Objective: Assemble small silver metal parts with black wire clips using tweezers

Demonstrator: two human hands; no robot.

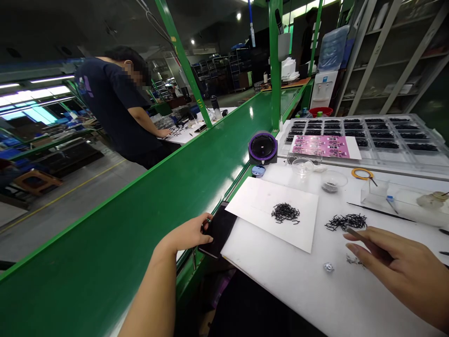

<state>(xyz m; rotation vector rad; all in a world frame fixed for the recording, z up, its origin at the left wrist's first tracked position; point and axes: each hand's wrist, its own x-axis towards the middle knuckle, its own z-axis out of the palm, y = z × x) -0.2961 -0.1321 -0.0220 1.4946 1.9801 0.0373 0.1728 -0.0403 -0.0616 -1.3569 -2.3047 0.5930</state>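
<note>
My left hand (192, 232) is at the left edge of a black smartphone (221, 229), fingers and thumb curled about that edge. The phone lies at the table's left border, one corner beside a white paper sheet (256, 201). My right hand (400, 262) is closed on grey metal tweezers (358, 235), pinched between thumb and fingers; part of the tool is hidden by the hand. Just beyond it lies a pile of small bent black pieces (346, 221). A second pile of black pieces (285, 212) rests on the paper. Tiny dark bits (355, 260) lie under the right hand.
A small silvery object (329, 267) sits near the front. Behind are clear cups (302, 166), yellow tape (362, 174), a purple-rimmed round device (263, 147) and a compartment tray (382, 157) of black parts. Left runs a green conveyor (147, 220); beyond it, another person (115, 103) works.
</note>
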